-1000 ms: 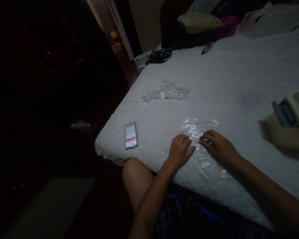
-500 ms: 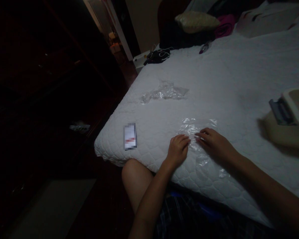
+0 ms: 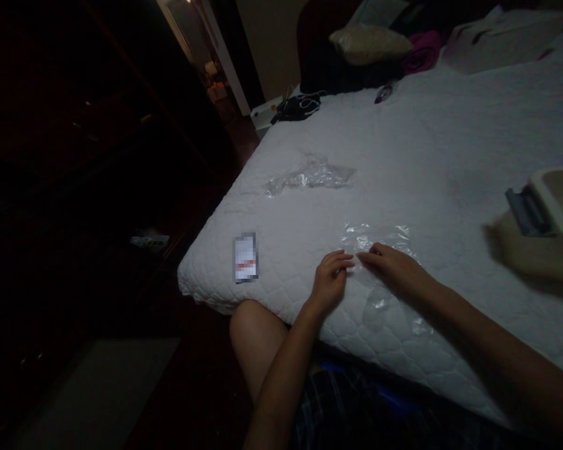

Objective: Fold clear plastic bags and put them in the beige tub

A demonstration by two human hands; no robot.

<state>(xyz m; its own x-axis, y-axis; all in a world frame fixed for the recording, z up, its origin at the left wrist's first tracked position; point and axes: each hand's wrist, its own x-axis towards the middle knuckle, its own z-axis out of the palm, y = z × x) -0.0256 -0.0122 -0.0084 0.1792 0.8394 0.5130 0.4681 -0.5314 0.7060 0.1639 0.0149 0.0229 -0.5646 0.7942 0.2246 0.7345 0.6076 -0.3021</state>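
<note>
A clear plastic bag (image 3: pixel 379 302) lies crinkled on the white quilted bed cover in front of me. My left hand (image 3: pixel 331 278) is at its left side, fingers bent and closed on the edge of the film. From the right, my right hand (image 3: pixel 393 265) reaches over the bag, thumb and fingers pinched together on the plastic. The fingertips of both hands almost meet. Part of the bag is hidden under my right hand and forearm. Farther up the bed rests a second crumpled piece of clear plastic (image 3: pixel 309 175), touched by neither hand.
A phone-like object (image 3: pixel 245 258), its face pixelated, lies near the bed's left edge. At the right is a beige bin (image 3: pixel 530 244) with a grey clip. Toward the headboard are a cushion (image 3: pixel 370 45), a magenta roll (image 3: pixel 422 51), a white box (image 3: pixel 502 44) and dark cloth (image 3: pixel 298 107).
My right hand has shifted slightly left and its fingers have drawn together into a pinch. My left hand has moved slightly left. The bag's film has shifted a little.
</note>
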